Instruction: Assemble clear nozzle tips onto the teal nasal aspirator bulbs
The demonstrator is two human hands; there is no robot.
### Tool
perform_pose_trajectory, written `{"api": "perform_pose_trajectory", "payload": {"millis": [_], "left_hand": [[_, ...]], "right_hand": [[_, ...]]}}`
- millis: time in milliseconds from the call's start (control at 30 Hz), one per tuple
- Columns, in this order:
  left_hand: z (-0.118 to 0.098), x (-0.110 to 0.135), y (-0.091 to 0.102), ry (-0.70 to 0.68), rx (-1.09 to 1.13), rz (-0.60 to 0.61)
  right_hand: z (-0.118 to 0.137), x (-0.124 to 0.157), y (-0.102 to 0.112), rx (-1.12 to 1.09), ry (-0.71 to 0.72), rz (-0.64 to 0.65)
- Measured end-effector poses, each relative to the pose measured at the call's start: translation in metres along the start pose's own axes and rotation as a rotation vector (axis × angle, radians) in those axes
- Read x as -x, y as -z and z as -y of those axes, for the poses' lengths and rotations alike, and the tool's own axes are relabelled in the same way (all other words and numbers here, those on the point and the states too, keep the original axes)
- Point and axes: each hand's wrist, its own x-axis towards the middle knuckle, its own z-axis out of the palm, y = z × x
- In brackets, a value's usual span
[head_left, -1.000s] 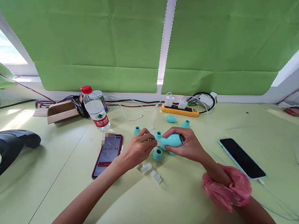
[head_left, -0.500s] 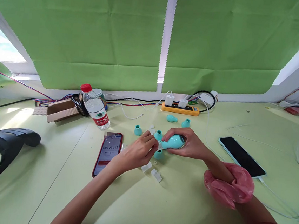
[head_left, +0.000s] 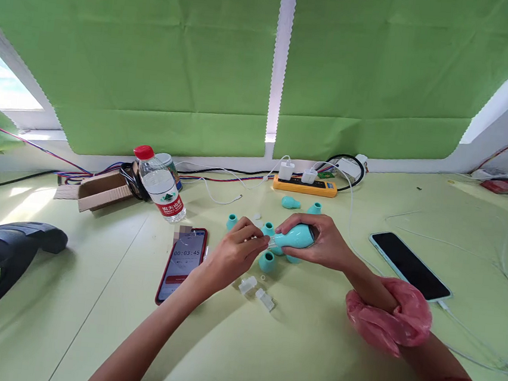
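My right hand (head_left: pixel 326 240) is wrapped round a teal squeeze bulb (head_left: pixel 295 236), its narrow neck pointing left. At that neck sits a small clear plastic tip (head_left: pixel 272 241), pinched by the fingers of my left hand (head_left: pixel 238 250). Other teal bulbs lie and stand around my hands: one stands with its opening up (head_left: pixel 267 262) just below them, another bulb (head_left: pixel 232 221) is beyond my left hand, and one lies on its side (head_left: pixel 290 202) farther back. Closer to me are two translucent plastic pieces (head_left: pixel 265 299) and a tiny ring (head_left: pixel 263 277).
A phone showing a timer (head_left: pixel 182 266) lies left of my hands; a second phone (head_left: pixel 409 266) charges at the right. Behind stand a water bottle (head_left: pixel 162 187), an open cardboard box (head_left: pixel 105 192) and an orange power strip (head_left: pixel 305 186) with cables. A black curved object (head_left: pixel 29 238) is far left.
My left hand has turned a little, its fingers now straighter at the clear tip. The bulb in my right hand stays nearly in place. The view has shifted slightly.
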Motion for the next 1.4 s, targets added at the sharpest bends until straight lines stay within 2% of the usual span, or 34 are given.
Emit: {"api": "perform_pose_trajectory", "payload": {"millis": [133,333,500,733,900,1000,1167,1300,1400], "left_hand": [[-0.004,0.000,0.000,-0.055,-0.081,-0.008],[-0.005,-0.003,0.010,-0.045,0.057,0.176],[-0.006,-0.004,0.015,-0.046,0.099,0.249],[-0.008,-0.004,0.016,-0.018,0.070,0.285],[-0.010,-0.004,0.019,0.047,0.170,0.190],[-0.009,-0.005,0.020,0.013,0.217,0.169],[-0.010,-0.006,0.019,0.001,0.246,0.211],[-0.012,-0.006,0.019,0.006,0.250,0.289],[-0.012,-0.006,0.019,0.023,0.243,0.346]], "right_hand": [[0.002,0.001,0.001,-0.003,-0.004,0.000],[0.000,0.003,0.004,-0.060,0.025,0.110],[-0.001,0.002,0.004,-0.146,0.043,0.151],[-0.004,-0.001,0.006,-0.213,-0.005,0.179],[-0.007,-0.004,0.011,-0.318,-0.018,0.188],[-0.008,-0.005,0.012,-0.337,-0.035,0.209],[-0.010,-0.006,0.012,-0.362,-0.084,0.267],[-0.018,-0.008,0.012,-0.403,-0.131,0.398],[-0.026,-0.009,0.010,-0.438,-0.157,0.436]]}}
